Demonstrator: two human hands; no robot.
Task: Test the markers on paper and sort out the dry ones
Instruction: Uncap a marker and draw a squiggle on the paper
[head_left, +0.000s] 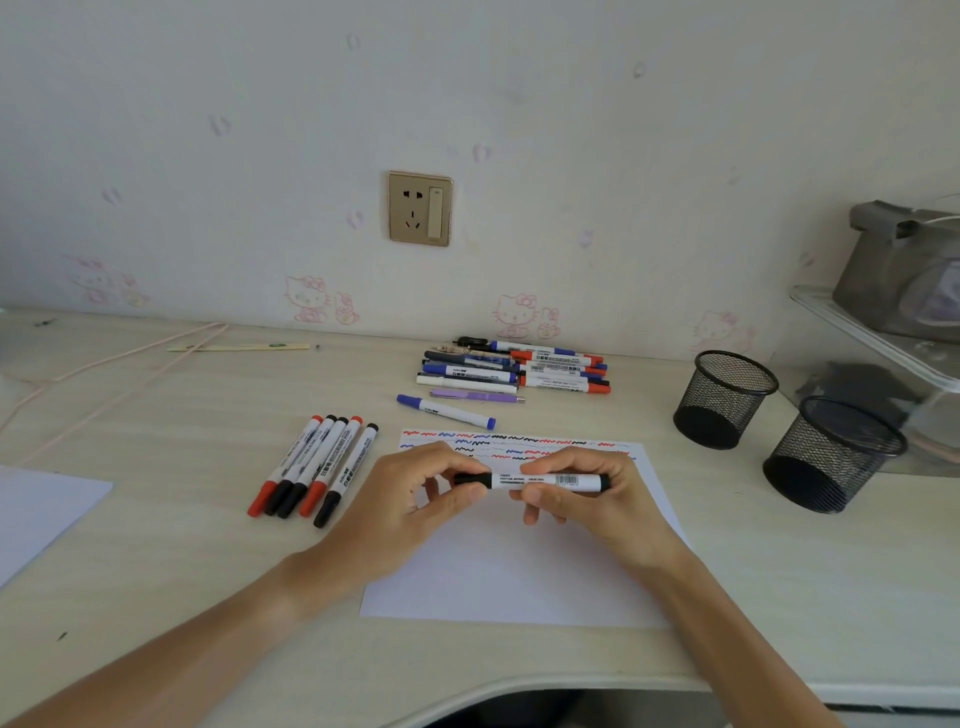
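Both hands hold one black marker (550, 481) level above the white paper (514, 571). My left hand (415, 499) pinches its black cap end; my right hand (587, 493) grips the white barrel. Red, blue and black squiggles fill the top of the sheet. A row of several red and black markers (317, 467) lies left of the paper. One blue marker (447, 411) lies alone just beyond the sheet. A pile of markers and pens (514, 366) rests near the wall.
Two black mesh pen cups (724, 400) (831, 454) stand at the right. A clear shelf with a grey bag (904, 270) is at the far right. Another white sheet (41, 509) lies at the left edge. A cord and a wooden stick (239, 347) lie at the back left.
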